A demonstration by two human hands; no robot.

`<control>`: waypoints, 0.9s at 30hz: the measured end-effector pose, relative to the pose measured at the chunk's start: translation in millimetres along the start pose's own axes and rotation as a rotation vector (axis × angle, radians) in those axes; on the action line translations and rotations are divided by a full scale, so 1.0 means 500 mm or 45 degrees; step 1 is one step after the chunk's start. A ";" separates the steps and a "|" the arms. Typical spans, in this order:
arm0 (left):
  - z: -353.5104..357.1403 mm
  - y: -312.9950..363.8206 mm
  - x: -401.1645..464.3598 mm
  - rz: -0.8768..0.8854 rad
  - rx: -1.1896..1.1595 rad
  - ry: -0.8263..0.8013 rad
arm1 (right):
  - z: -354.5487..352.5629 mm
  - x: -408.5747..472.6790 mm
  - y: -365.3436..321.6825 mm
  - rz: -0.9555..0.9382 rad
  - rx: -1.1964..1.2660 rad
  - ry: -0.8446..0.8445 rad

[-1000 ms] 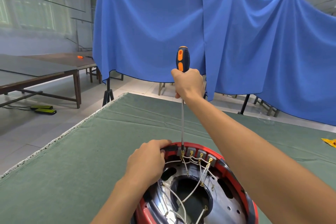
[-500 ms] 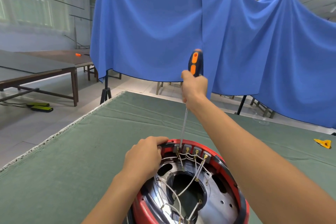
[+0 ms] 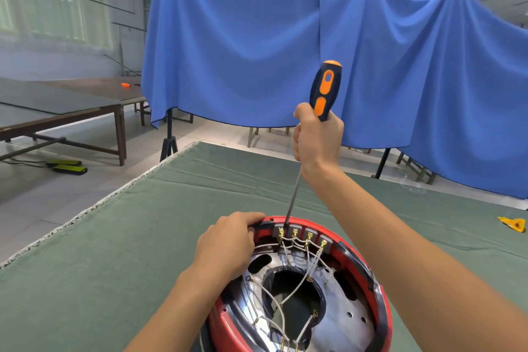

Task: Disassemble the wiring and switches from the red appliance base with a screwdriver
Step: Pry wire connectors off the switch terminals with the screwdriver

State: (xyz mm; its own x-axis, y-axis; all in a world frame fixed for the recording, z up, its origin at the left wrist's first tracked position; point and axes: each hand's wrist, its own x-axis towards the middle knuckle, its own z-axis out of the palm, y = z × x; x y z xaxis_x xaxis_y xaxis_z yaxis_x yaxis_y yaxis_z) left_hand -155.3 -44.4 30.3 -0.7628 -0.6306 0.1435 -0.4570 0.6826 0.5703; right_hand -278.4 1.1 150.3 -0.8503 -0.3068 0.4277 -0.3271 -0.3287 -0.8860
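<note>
I see a blue cloth (image 3: 257,51) draped in soft folds behind a tabletop (image 3: 114,251) covered in green felt. At its near edge sits the round red appliance base (image 3: 383,308), its shiny metal plate crossed by thin white wiring (image 3: 285,294) running to a row of grey switches (image 3: 303,233). My left hand (image 3: 225,246) grips the rim. My right hand's (image 3: 317,137) grip wraps the orange-and-navy screwdriver (image 3: 324,91), its slim steel shaft tilted, its tip at the switches.

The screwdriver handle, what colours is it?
Dark blue with orange patches on the screwdriver handle, clearest in the head view.
</note>
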 end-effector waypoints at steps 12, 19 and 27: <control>0.000 0.000 0.000 -0.020 -0.017 0.007 | -0.029 -0.019 -0.014 -0.101 0.193 -0.020; 0.000 -0.001 -0.001 -0.010 -0.021 0.000 | -0.027 -0.027 -0.011 -0.094 0.192 0.006; 0.001 -0.002 0.002 -0.023 -0.018 0.013 | -0.020 -0.016 -0.011 -0.033 0.080 0.009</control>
State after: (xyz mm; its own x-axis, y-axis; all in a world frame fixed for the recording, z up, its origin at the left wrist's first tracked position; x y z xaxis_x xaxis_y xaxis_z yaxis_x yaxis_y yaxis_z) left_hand -155.9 -45.6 29.2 -0.7500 -0.6462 0.1412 -0.4638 0.6660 0.5842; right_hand -274.0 14.4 150.2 -0.8448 -0.2915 0.4486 -0.3224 -0.3917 -0.8617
